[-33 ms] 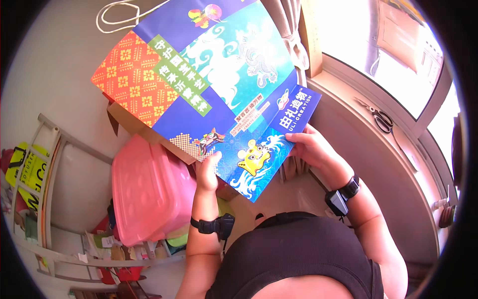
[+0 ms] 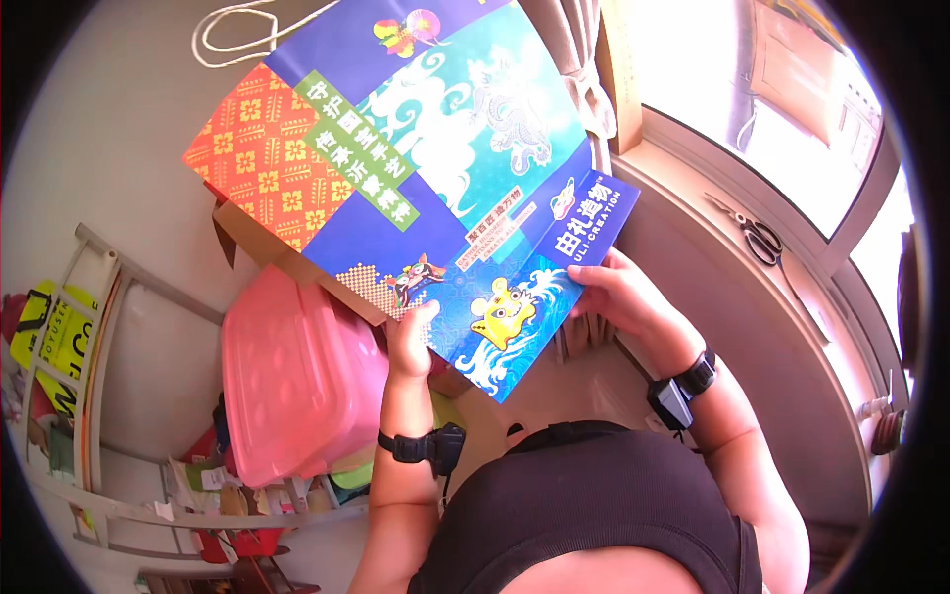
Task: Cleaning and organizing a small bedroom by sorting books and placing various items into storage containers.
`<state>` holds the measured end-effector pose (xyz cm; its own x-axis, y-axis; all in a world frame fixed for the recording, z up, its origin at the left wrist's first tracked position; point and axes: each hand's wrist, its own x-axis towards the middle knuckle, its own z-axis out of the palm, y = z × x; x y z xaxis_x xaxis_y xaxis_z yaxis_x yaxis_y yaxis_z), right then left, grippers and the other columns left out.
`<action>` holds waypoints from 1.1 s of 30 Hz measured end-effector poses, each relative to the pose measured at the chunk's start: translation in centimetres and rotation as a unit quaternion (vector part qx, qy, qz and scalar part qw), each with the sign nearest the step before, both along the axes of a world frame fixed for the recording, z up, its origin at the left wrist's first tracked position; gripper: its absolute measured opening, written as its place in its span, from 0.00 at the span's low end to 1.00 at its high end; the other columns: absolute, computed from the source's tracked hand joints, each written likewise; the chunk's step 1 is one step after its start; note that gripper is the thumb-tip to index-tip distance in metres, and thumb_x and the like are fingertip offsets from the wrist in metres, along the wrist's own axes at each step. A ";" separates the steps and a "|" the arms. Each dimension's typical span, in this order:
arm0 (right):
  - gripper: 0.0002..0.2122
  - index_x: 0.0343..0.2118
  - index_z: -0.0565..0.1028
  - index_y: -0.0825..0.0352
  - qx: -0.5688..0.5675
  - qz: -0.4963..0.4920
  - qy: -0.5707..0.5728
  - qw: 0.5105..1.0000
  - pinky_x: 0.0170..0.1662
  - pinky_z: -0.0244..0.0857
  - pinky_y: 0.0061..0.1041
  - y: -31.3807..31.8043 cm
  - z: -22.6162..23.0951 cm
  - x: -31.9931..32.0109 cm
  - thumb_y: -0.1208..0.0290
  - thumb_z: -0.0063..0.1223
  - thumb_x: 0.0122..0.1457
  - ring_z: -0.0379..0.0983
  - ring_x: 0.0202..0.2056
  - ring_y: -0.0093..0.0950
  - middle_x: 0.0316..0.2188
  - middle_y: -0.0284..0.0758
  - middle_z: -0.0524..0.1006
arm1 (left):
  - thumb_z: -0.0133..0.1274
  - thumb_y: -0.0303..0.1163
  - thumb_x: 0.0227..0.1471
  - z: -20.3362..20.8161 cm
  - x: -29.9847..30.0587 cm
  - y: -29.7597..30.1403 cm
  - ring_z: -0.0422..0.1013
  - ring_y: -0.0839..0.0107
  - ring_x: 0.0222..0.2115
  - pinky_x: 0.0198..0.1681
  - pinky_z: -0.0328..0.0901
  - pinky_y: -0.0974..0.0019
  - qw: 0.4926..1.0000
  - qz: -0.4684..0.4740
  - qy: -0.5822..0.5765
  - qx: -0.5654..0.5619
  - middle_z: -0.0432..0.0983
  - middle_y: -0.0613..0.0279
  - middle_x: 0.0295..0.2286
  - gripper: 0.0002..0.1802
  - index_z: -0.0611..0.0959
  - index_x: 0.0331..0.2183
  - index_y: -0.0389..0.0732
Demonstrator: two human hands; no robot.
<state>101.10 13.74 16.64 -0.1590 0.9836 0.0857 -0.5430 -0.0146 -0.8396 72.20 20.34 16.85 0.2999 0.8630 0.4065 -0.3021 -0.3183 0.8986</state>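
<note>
A large paper carrier bag (image 2: 430, 148) with orange, blue and turquoise patterns fills the upper middle, tilted, its white cord handle (image 2: 233, 35) at the upper left. Along its lower edge runs a blue panel (image 2: 507, 315) with a yellow cartoon animal and waves; I cannot tell whether it is part of the bag or a separate piece. At the lower left edge my left hand (image 2: 412, 342) grips the bag, thumb on the printed face. My right hand (image 2: 628, 292) pinches the panel's right edge, thumb on top. The fingers behind the paper are mostly hidden.
Left of my left hand stands a pink plastic box (image 2: 297, 386), close to the bag. A metal rack (image 2: 104, 346) is farther left. To the right, black-handled scissors (image 2: 760, 243) lie on the window sill (image 2: 683, 178). A tied curtain (image 2: 584, 89) hangs behind the bag.
</note>
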 end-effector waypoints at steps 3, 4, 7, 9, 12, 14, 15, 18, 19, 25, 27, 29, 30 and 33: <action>0.17 0.34 0.75 0.68 -0.005 0.077 -0.223 0.972 0.30 0.68 0.18 -0.4 1.5 3.2 0.56 0.46 0.62 0.74 0.25 0.21 0.26 0.33 0.79 | 0.45 0.23 0.42 0.8 1.6 0.6 0.66 0.68 0.45 0.52 0.57 0.66 0.998 0.040 -0.041 -0.006 0.70 0.59 0.42 0.26 0.70 0.48 0.32; 0.18 0.29 0.77 0.68 0.011 0.127 -0.281 0.951 0.30 0.67 0.17 -0.8 1.9 4.3 0.56 0.44 0.62 0.73 0.23 0.20 0.23 0.31 0.79 | 0.46 0.23 0.42 0.8 1.9 0.1 0.66 0.68 0.45 0.52 0.57 0.66 0.997 0.058 -0.044 -0.005 0.70 0.59 0.42 0.25 0.70 0.47 0.32; 0.16 0.27 0.77 0.70 0.135 0.122 -0.395 0.901 0.32 0.67 0.19 -3.7 5.6 5.0 0.62 0.46 0.63 0.72 0.26 0.17 0.23 0.29 0.78 | 0.47 0.24 0.41 1.1 1.0 0.0 0.69 0.68 0.42 0.47 0.62 0.66 0.997 0.070 -0.021 -0.007 0.71 0.58 0.41 0.26 0.71 0.47 0.32; 0.07 0.36 0.76 0.70 0.383 -0.077 -0.437 0.810 0.34 0.69 0.24 -5.8 7.1 3.4 0.74 0.54 0.55 0.75 0.28 0.31 0.28 0.38 0.78 | 0.47 0.23 0.41 2.3 1.8 -0.8 0.71 0.69 0.39 0.45 0.64 0.67 0.997 0.068 -0.013 0.025 0.73 0.59 0.40 0.26 0.71 0.47 0.32; 0.17 0.42 0.76 0.64 0.619 -0.182 -0.459 0.611 0.29 0.66 0.27 -8.7 9.5 0.9 0.71 0.58 0.46 0.72 0.24 0.30 0.28 0.36 0.76 | 0.48 0.22 0.41 1.9 1.8 -0.4 0.67 0.68 0.45 0.51 0.60 0.66 0.994 0.089 -0.017 0.063 0.70 0.58 0.44 0.32 0.67 0.52 0.31; 0.15 0.33 0.79 0.62 0.610 -0.232 -0.489 0.579 0.27 0.64 0.28 -11.1 9.2 -0.6 0.62 0.60 0.41 0.69 0.23 0.26 0.29 0.33 0.78 | 0.48 0.21 0.41 1.7 1.7 0.2 0.65 0.68 0.47 0.54 0.57 0.66 0.994 0.091 -0.014 0.065 0.68 0.57 0.46 0.34 0.65 0.54 0.31; 0.15 0.33 0.79 0.62 0.628 -0.228 -0.480 0.569 0.27 0.64 0.28 -11.6 9.4 -0.8 0.62 0.60 0.41 0.69 0.23 0.26 0.29 0.33 0.78 | 0.48 0.21 0.41 1.8 1.8 0.2 0.65 0.68 0.48 0.54 0.57 0.65 0.993 0.085 -0.008 0.075 0.68 0.57 0.47 0.34 0.64 0.54 0.31; 0.14 0.32 0.79 0.62 0.681 -0.209 -0.440 0.546 0.27 0.64 0.28 -10.9 9.5 -1.8 0.62 0.60 0.41 0.69 0.23 0.27 0.29 0.33 0.78 | 0.49 0.21 0.40 2.1 1.2 0.5 0.64 0.67 0.48 0.54 0.56 0.64 0.993 0.073 0.014 0.097 0.67 0.55 0.47 0.35 0.64 0.54 0.30; 0.14 0.32 0.79 0.62 0.690 -0.206 -0.429 0.546 0.28 0.64 0.28 -10.3 9.5 -2.1 0.62 0.60 0.41 0.69 0.23 0.27 0.29 0.33 0.78 | 0.50 0.21 0.39 2.5 1.6 0.2 0.64 0.65 0.48 0.55 0.56 0.63 0.993 0.079 0.011 0.089 0.67 0.54 0.47 0.36 0.64 0.54 0.30; 0.13 0.30 0.80 0.61 0.705 -0.193 -0.399 0.554 0.28 0.64 0.28 -9.0 9.5 -2.6 0.63 0.60 0.40 0.70 0.23 0.27 0.29 0.33 0.78 | 0.49 0.24 0.35 2.8 1.5 -0.4 0.68 0.63 0.44 0.51 0.63 0.60 0.995 0.072 0.013 0.067 0.69 0.52 0.44 0.37 0.65 0.53 0.32; 0.12 0.30 0.80 0.61 0.700 -0.196 -0.391 0.565 0.28 0.64 0.29 -9.0 9.7 -2.4 0.63 0.60 0.40 0.70 0.23 0.27 0.29 0.33 0.78 | 0.50 0.25 0.35 2.7 1.2 -0.7 0.68 0.63 0.44 0.51 0.62 0.61 0.996 0.082 0.002 0.046 0.69 0.53 0.43 0.37 0.65 0.52 0.32; 0.12 0.29 0.80 0.60 0.676 -0.230 -0.400 0.574 0.28 0.64 0.29 -8.1 9.5 -1.7 0.63 0.60 0.40 0.70 0.24 0.27 0.29 0.33 0.78 | 0.50 0.24 0.35 2.0 0.3 -0.1 0.68 0.63 0.44 0.51 0.62 0.61 0.995 0.090 0.008 0.048 0.69 0.53 0.43 0.36 0.66 0.52 0.32; 0.10 0.28 0.80 0.63 0.568 -0.449 -0.429 0.540 0.30 0.66 0.30 -8.1 9.3 -3.0 0.64 0.60 0.42 0.71 0.25 0.27 0.29 0.34 0.78 | 0.50 0.23 0.35 1.9 0.5 0.4 0.68 0.64 0.44 0.51 0.62 0.61 0.996 0.076 0.012 0.049 0.69 0.53 0.43 0.36 0.66 0.52 0.31; 0.28 0.50 0.68 0.65 0.445 -0.364 -0.531 0.623 0.49 0.64 0.36 -0.3 8.8 2.8 0.66 0.64 0.44 0.68 0.47 0.43 0.45 0.41 0.72 | 0.52 0.21 0.38 2.7 0.2 -0.9 0.66 0.65 0.47 0.53 0.59 0.60 0.993 0.060 0.014 0.100 0.68 0.54 0.45 0.34 0.65 0.52 0.31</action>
<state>103.94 13.48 25.41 -0.1293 0.4665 0.8750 0.7346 0.6378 -0.2315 72.37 19.49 19.55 0.2132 0.7962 0.5662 -0.2279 -0.5230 0.8213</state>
